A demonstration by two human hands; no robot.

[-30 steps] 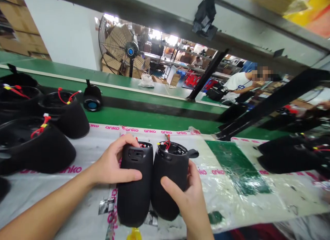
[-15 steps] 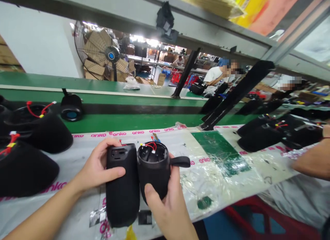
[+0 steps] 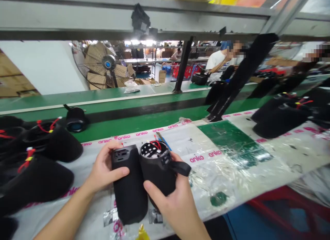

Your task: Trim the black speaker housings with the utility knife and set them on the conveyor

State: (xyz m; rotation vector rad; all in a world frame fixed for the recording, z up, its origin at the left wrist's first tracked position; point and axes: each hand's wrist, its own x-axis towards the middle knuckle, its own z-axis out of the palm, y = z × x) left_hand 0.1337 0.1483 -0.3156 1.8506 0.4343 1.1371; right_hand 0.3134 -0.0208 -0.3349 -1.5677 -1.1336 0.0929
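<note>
1. Across the plastic-sheeted workbench (image 3: 247,157), two objects are held side by side, long axes nearly parallel, tops tipped away.
2. The left speaker housing (image 3: 130,190) is clasped from its left by the half-curled left hand (image 3: 104,169), thumb on front.
3. The right speaker housing (image 3: 157,173), just inward of the right hand (image 3: 174,200), is cupped from its right, thumb on front.
4. The strap loop (image 3: 184,168) is pointed rightward.
5. Red leads (image 3: 156,143) are seen at the open rim.

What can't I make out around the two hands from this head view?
All in the head view:
- Left hand: some fingertips hidden behind the left housing.
- Inside of the left housing: blocked by its own wall.
- Base of the right housing: covered by the right hand.
- Dark object, lower left: cut off by the picture's edge.
</note>
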